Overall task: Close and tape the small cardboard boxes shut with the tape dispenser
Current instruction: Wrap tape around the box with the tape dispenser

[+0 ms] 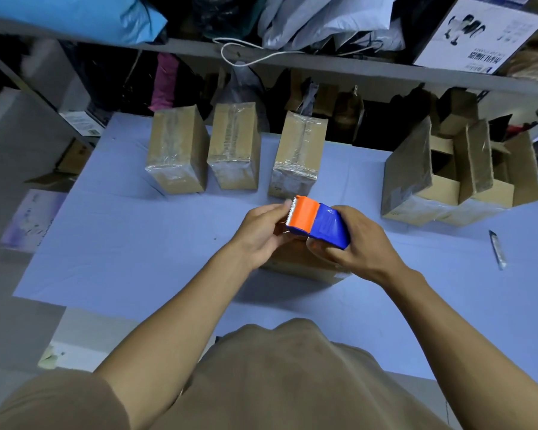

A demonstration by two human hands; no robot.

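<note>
My right hand (357, 243) grips the blue and orange tape dispenser (317, 221) over a small cardboard box (298, 262) in the middle of the table. The box is mostly hidden under both hands. At the dispenser's toothed orange end, my left hand (261, 234) has its fingers curled at the tape edge; what they pinch is hidden. Three taped boxes stand in a row behind: left (177, 153), middle (233, 147), right (298, 153).
Two open boxes (454, 181) with raised flaps stand at the right of the blue table cover (137, 243). A utility knife (497, 249) lies near the right edge. A cluttered shelf (323, 66) overhangs the back. The table's left edge drops to a floor with papers.
</note>
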